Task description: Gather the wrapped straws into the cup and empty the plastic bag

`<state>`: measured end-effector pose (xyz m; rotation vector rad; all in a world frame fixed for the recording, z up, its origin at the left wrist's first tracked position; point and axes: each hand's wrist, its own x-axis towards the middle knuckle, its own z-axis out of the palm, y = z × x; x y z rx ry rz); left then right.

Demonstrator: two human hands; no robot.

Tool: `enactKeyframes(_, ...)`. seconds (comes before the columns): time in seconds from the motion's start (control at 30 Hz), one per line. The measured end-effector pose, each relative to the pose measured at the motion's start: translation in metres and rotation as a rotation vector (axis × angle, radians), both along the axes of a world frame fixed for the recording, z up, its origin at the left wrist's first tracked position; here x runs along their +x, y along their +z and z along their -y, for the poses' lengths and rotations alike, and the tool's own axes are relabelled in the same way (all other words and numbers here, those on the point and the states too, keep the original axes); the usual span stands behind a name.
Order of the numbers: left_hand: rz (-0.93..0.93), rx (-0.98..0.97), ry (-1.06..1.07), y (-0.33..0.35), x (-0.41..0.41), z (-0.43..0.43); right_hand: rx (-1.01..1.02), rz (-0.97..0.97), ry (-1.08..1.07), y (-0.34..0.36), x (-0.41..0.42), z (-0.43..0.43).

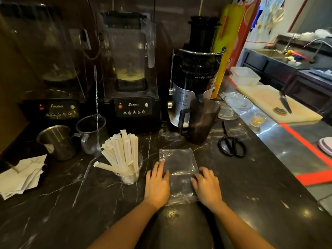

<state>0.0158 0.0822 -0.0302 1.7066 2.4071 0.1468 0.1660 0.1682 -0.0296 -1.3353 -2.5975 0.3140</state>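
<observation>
A clear plastic bag (177,166) lies flat on the dark marble counter (71,203), and nothing shows inside it. My left hand (157,184) rests palm down on the bag's left edge. My right hand (206,186) presses flat on its right edge. Both hands have their fingers spread and grip nothing. To the left of the bag stands a clear cup (130,174) holding several paper-wrapped straws (122,151), which fan upward and to the left.
Two blenders (132,72) and a juicer (195,69) line the back wall. A steel cup (57,141), a glass jug (90,133), a dark pitcher (199,121) and scissors (232,146) stand nearby. White papers (21,175) lie at the left; a cutting board with a knife (284,103) is at the right.
</observation>
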Motion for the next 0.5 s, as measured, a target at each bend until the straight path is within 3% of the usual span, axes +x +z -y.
enactKeyframes(0.17,0.036,-0.128,-0.074,-0.008,-0.008,-0.001,-0.258,0.228,0.043,-0.002,-0.001,0.005)
enactKeyframes(0.3,0.029,-0.189,-0.089,-0.005,-0.01,0.003,-0.308,0.329,0.061,0.001,0.002,0.007)
enactKeyframes(0.5,0.153,-0.209,-0.064,0.009,-0.007,-0.006,-0.369,0.316,0.061,0.014,0.001,0.006)
